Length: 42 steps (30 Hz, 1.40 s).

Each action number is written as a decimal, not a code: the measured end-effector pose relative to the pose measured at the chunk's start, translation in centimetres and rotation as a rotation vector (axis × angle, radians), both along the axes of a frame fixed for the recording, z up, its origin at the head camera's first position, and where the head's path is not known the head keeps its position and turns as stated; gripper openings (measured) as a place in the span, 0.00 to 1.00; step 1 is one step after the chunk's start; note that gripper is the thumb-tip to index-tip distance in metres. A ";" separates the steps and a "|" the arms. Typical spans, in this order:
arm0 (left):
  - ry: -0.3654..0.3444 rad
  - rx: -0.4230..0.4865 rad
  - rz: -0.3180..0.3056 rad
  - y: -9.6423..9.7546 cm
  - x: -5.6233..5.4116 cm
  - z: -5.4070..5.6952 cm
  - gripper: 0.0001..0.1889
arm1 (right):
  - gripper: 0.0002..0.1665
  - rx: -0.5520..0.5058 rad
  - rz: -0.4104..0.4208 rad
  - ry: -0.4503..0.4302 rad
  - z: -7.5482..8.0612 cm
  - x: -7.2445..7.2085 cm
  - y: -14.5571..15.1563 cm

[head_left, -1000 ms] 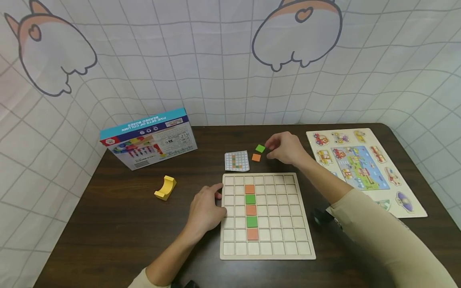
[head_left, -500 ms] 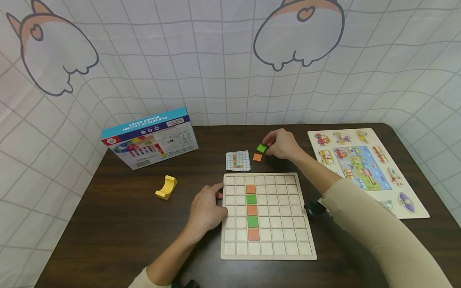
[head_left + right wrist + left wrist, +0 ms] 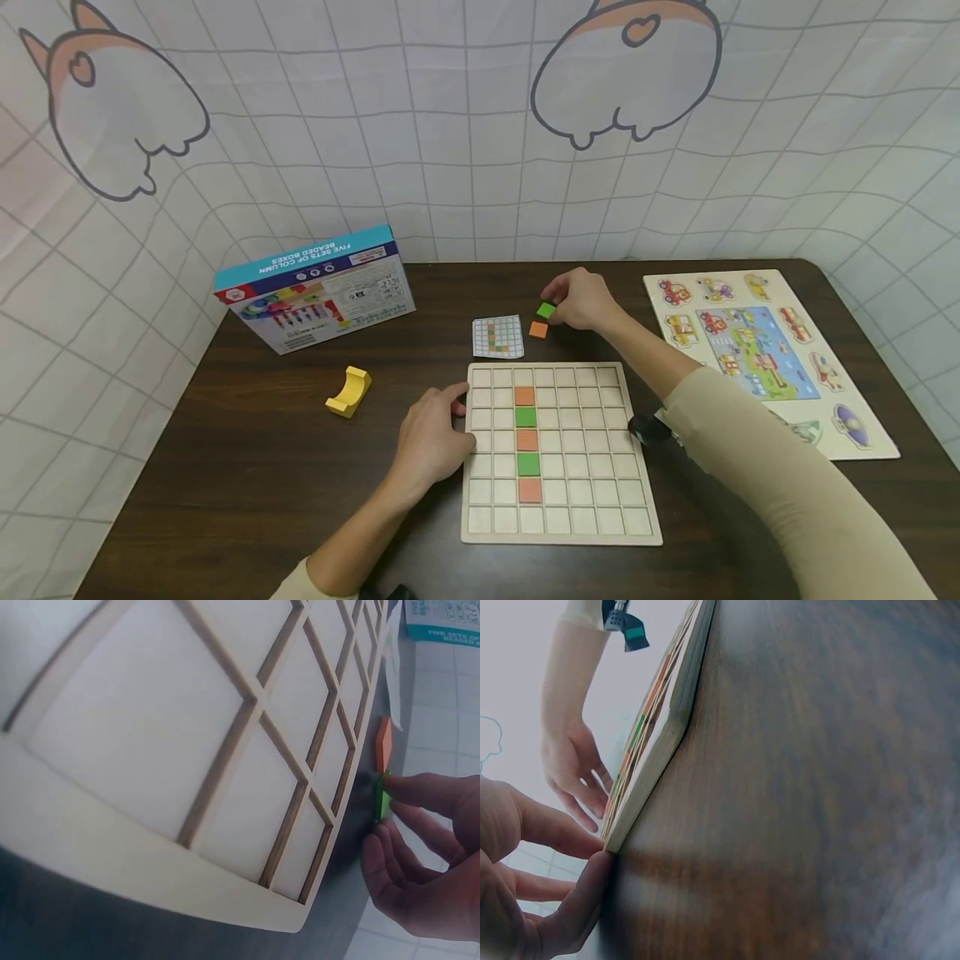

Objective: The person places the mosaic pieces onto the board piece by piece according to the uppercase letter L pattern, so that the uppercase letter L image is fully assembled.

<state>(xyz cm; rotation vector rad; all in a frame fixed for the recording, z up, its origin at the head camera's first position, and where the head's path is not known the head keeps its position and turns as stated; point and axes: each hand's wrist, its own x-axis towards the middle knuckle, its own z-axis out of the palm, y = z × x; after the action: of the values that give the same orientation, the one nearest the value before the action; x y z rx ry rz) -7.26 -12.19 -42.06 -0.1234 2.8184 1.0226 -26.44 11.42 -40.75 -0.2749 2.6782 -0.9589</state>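
Left hand: thumb and index spread along the left edge of the grid board, touching it; the other fingers tuck in. Right hand: thumb and finger narrowed, pinching the loose green tile past the board's far edge; can't tell if it's off the table.

Loose orange tile just beside the green one, on the near side. Pattern card left of both, a thin strip of wood between it and the board's far edge. Set tiles: third column from left, second to sixth rows from the far end, orange and green alternating, each inside its own cell. Far and near rows plus the four right columns show pale cells.

Room: left of the board is the wide side, with the yellow arch piece well apart from the hand and the box behind it by the far table edge. Right side is tight: the right sleeve fills the gap and hides part of the puzzle board. Black wrist gear overlaps the board's right edge from overhead; can't tell whether they touch. Curtain hangs behind the far edge, right hand near it.
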 end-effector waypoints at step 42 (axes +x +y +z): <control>0.014 -0.007 -0.003 0.1 0.0 0.1 0.37 | 0.15 0.037 0.057 0.054 0.5 0.0 0.2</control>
<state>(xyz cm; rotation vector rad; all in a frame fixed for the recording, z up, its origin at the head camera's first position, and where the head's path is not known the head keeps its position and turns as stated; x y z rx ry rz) -7.25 -12.10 -41.94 -0.1128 2.8345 1.0170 -26.40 11.57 -40.28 -0.3719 2.7183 -0.8967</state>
